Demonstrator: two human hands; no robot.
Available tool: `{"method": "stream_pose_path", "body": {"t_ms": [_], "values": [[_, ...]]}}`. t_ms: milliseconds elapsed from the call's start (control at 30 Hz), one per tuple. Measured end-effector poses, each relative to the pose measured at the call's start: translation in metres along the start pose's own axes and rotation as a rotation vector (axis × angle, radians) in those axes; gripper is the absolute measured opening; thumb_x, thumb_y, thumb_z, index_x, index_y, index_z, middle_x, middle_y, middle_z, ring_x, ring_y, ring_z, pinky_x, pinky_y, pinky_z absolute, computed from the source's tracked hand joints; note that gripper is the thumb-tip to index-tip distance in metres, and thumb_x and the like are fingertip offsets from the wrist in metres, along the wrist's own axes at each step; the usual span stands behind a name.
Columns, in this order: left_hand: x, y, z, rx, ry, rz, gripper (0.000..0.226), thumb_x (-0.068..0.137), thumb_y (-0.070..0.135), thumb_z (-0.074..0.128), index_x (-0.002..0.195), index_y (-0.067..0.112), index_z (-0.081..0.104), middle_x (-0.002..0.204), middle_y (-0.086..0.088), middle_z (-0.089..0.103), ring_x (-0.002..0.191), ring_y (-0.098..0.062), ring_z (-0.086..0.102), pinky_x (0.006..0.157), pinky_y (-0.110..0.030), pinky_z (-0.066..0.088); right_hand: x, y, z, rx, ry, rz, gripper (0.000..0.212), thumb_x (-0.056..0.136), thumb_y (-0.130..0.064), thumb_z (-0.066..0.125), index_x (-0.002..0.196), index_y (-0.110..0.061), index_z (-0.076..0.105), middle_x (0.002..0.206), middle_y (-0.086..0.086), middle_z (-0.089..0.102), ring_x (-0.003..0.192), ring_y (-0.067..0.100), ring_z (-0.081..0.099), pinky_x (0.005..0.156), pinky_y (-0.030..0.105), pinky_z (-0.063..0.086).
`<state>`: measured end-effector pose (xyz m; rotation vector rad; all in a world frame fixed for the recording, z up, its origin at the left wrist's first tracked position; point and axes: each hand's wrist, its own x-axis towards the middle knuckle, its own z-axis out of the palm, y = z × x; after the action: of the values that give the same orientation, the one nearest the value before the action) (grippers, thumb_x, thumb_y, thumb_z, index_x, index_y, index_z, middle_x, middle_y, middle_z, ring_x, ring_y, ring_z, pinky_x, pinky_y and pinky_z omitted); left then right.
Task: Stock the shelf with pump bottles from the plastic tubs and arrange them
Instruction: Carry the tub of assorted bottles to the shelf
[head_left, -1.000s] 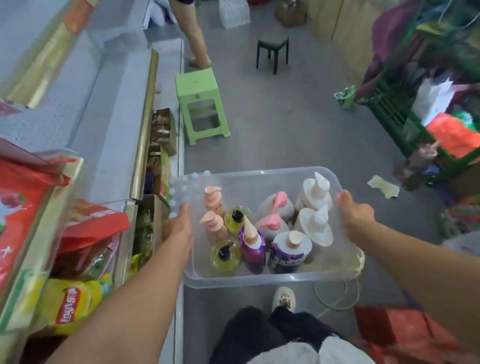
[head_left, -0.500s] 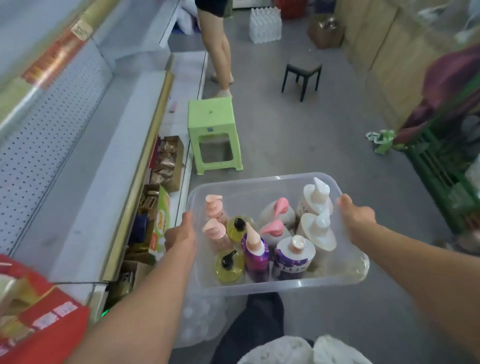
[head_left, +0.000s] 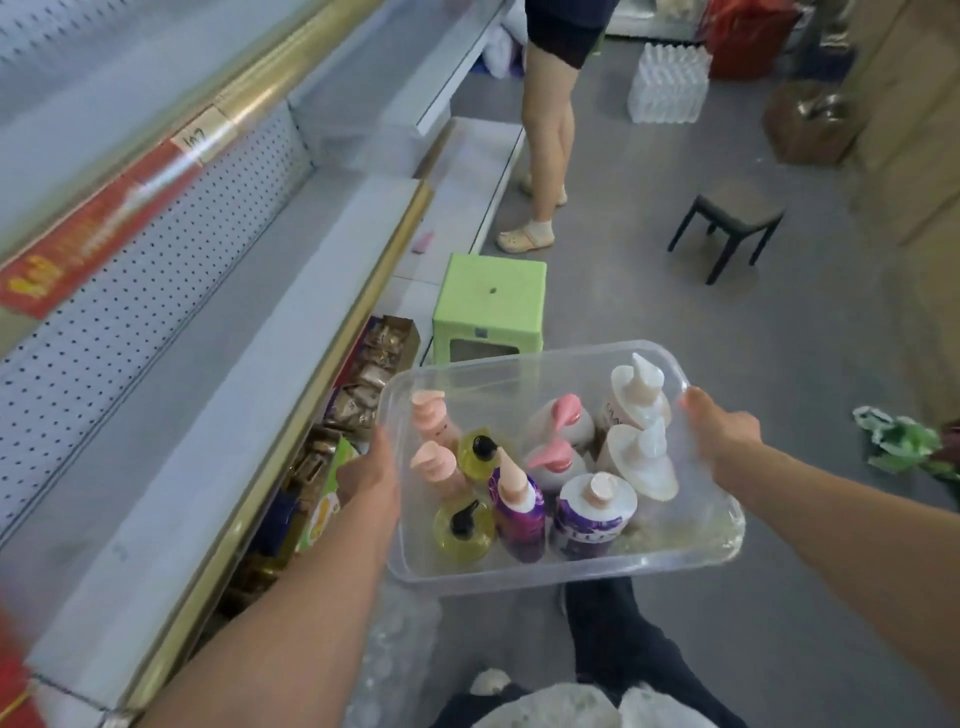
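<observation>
Pump bottles (head_left: 524, 499) are kept upright and packed close in a clear plastic tub (head_left: 566, 569), carried level beside the bare shelf (head_left: 218, 415); its two short rims are gripped by left hand (head_left: 371, 475) and right hand (head_left: 719, 434), fingers curled, so nothing tips

Grey floor (head_left: 779, 364) with green stool (head_left: 491, 306), black stool (head_left: 732, 218).

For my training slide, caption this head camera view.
Both hands, left and right, carry a clear plastic tub of pump bottles beside a bare grey shelf.
</observation>
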<state>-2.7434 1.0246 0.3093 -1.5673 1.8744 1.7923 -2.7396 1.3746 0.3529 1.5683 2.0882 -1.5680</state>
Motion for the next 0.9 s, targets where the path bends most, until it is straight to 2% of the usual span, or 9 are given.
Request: {"method": "stream_pose_path", "body": {"t_ms": [67, 133, 200, 300, 400, 467, 633, 767, 900], "values": [[0.047, -0.004, 0.032, -0.018, 0.028, -0.062, 0.081, 0.051, 0.076, 0.067, 0.096, 0.009, 0.066, 0.097, -0.015, 0.07, 0.083, -0.031, 0.069, 0.071, -0.045, 0.059, 0.035, -0.036, 0.019, -0.036, -0.035, -0.031, 0.072, 0.076, -0.057, 0.06, 0.124, -0.004, 0.054, 0.112, 0.014, 0.064, 0.092, 0.034, 0.062, 0.07, 0.036, 0.046], [0.08, -0.004, 0.058, 0.009, 0.081, -0.128, 0.08, 0.052, 0.077, 0.065, 0.096, 0.01, 0.068, 0.098, -0.013, 0.071, 0.081, -0.031, 0.069, 0.072, -0.045, 0.059, 0.069, -0.072, 0.037, -0.085, -0.069, -0.052, 0.073, 0.076, -0.058, 0.061, 0.123, -0.002, 0.055, 0.108, 0.013, 0.064, 0.089, 0.034, 0.062, 0.069, 0.036, 0.046], [0.079, 0.013, 0.077, 0.007, 0.079, -0.14, 0.068, 0.064, 0.066, 0.061, 0.106, 0.013, 0.067, 0.109, -0.01, 0.069, 0.092, -0.03, 0.067, 0.078, -0.044, 0.057, 0.098, -0.108, 0.056, -0.132, -0.109, -0.053, 0.076, 0.073, -0.06, 0.063, 0.121, -0.001, 0.057, 0.106, 0.013, 0.064, 0.088, 0.034, 0.062, 0.068, 0.036, 0.046], [0.066, 0.046, 0.107, -0.105, 0.067, -0.136, 0.067, 0.074, 0.062, 0.057, 0.121, 0.013, 0.06, 0.123, -0.007, 0.063, 0.11, -0.029, 0.062, 0.094, -0.044, 0.053, 0.135, -0.163, 0.086, -0.196, -0.156, -0.13, 0.075, 0.079, -0.058, 0.065, 0.121, 0.003, 0.053, 0.106, 0.012, 0.06, 0.094, 0.034, 0.061, 0.072, 0.036, 0.045], [0.049, 0.08, 0.133, -0.199, 0.253, -0.201, 0.055, 0.078, 0.057, 0.061, 0.104, 0.008, 0.058, 0.101, -0.011, 0.063, 0.089, -0.031, 0.06, 0.084, -0.042, 0.054, 0.163, -0.213, 0.117, -0.271, -0.224, -0.175, 0.077, 0.076, -0.065, 0.063, 0.12, -0.002, 0.058, 0.097, 0.012, 0.059, 0.082, 0.03, 0.057, 0.062, 0.035, 0.043], [0.057, 0.095, 0.148, -0.219, 0.289, -0.228, 0.053, 0.08, 0.055, 0.058, 0.101, 0.007, 0.06, 0.096, -0.011, 0.065, 0.082, -0.029, 0.061, 0.074, -0.037, 0.052, 0.187, -0.241, 0.142, -0.313, -0.249, -0.195, 0.083, 0.069, -0.07, 0.063, 0.121, -0.005, 0.06, 0.1, 0.011, 0.062, 0.082, 0.03, 0.059, 0.061, 0.034, 0.045], [0.101, 0.118, 0.175, -0.237, 0.22, -0.219, 0.036, 0.096, 0.049, 0.049, 0.077, 0.018, 0.049, 0.101, -0.008, 0.056, 0.092, -0.024, 0.055, 0.08, -0.034, 0.044, 0.222, -0.304, 0.208, -0.411, -0.293, -0.246, 0.074, 0.074, -0.066, 0.065, 0.113, -0.003, 0.066, 0.09, 0.013, 0.061, 0.065, 0.027, 0.052, 0.057, 0.032, 0.043], [0.124, 0.144, 0.198, -0.213, 0.298, -0.293, 0.042, 0.097, 0.051, 0.044, 0.095, 0.009, 0.046, 0.103, -0.016, 0.055, 0.106, -0.033, 0.058, 0.098, -0.044, 0.045, 0.243, -0.345, 0.259, -0.536, -0.357, -0.289, 0.069, 0.08, -0.063, 0.061, 0.115, -0.003, 0.064, 0.091, 0.015, 0.06, 0.063, 0.026, 0.05, 0.049, 0.027, 0.035], [0.146, 0.162, 0.221, -0.314, 0.337, -0.371, 0.042, 0.095, 0.048, 0.049, 0.107, 0.007, 0.056, 0.114, -0.019, 0.06, 0.108, -0.034, 0.058, 0.099, -0.046, 0.045, 0.262, -0.38, 0.307, -0.602, -0.388, -0.317, 0.062, 0.081, -0.06, 0.062, 0.109, -0.005, 0.066, 0.086, 0.012, 0.058, 0.059, 0.023, 0.047, 0.051, 0.027, 0.037]]}}
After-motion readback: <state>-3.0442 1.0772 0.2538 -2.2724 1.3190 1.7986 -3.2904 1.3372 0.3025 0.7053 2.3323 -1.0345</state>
